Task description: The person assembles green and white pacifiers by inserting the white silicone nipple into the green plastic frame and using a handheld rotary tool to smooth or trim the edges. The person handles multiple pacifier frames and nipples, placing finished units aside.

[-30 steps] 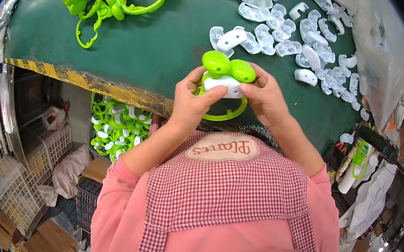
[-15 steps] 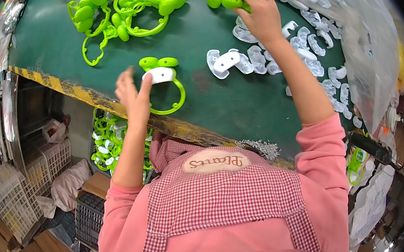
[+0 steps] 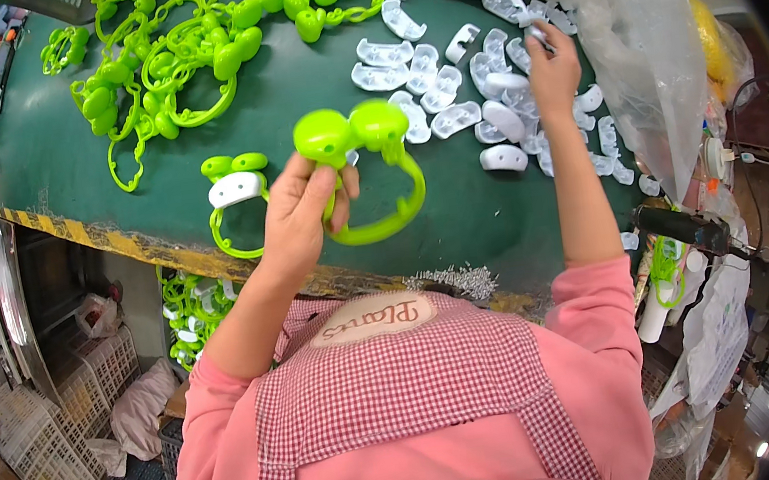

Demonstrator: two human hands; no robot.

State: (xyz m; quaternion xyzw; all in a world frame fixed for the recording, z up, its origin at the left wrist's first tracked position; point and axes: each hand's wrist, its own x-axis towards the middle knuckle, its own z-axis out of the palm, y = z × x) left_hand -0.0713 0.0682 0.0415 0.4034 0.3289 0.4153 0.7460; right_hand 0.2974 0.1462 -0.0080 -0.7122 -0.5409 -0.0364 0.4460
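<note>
Left hand [image 3: 301, 213] is gripping a green ring piece [image 3: 367, 171] raised above the table [image 3: 458, 222], its two knobs pointing up. Right hand [image 3: 552, 64] is reaching well away to the right, fingers pinching a white cap [image 3: 535, 33] in the white pile [image 3: 481, 87].

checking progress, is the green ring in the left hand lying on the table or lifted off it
Lifted: the left hand holds the green ring above the green table.

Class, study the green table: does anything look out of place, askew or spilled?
Nothing stands out. The left hand holds a green ring piece; the right hand reaches into loosely heaped white parts.
</note>
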